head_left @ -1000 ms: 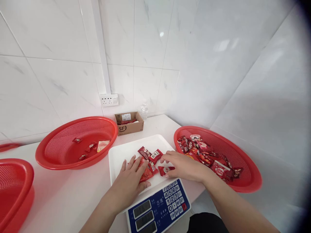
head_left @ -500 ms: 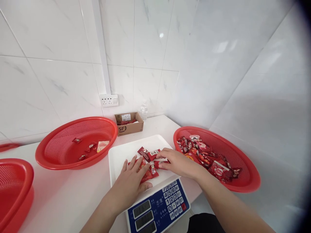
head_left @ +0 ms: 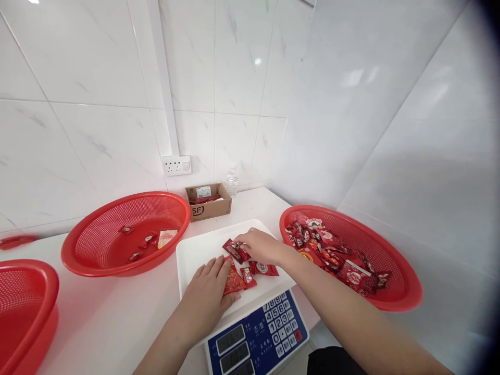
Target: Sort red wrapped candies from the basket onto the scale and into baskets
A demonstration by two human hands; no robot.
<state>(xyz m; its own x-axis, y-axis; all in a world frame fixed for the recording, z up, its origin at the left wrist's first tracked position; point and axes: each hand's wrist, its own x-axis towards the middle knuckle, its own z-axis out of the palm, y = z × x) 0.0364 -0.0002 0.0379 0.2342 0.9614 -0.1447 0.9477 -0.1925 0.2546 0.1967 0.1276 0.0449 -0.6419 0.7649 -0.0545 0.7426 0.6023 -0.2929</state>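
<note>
A white scale tray [head_left: 195, 250] holds several red candy packets [head_left: 250, 271]. My left hand [head_left: 207, 297] lies flat on the tray's near side, fingers stretched out over a larger red packet [head_left: 233, 281]. My right hand [head_left: 260, 245] reaches across the tray, its fingers curled down on a dark red packet [head_left: 233, 250] at the back of the pile. The scale's blue keypad and displays [head_left: 260, 336] sit just below my hands.
A red basket [head_left: 390, 302] full of red packets stands at the right. Another red basket [head_left: 97, 260] at the left holds a few packets. A third red basket [head_left: 23, 307] is at the far left edge. A small cardboard box [head_left: 209, 203] and a water bottle [head_left: 232, 179] stand by the wall.
My right hand has moved left and farther back across the tray, leaving a packet behind and landing on the dark red packets. My left hand has hardly shifted.
</note>
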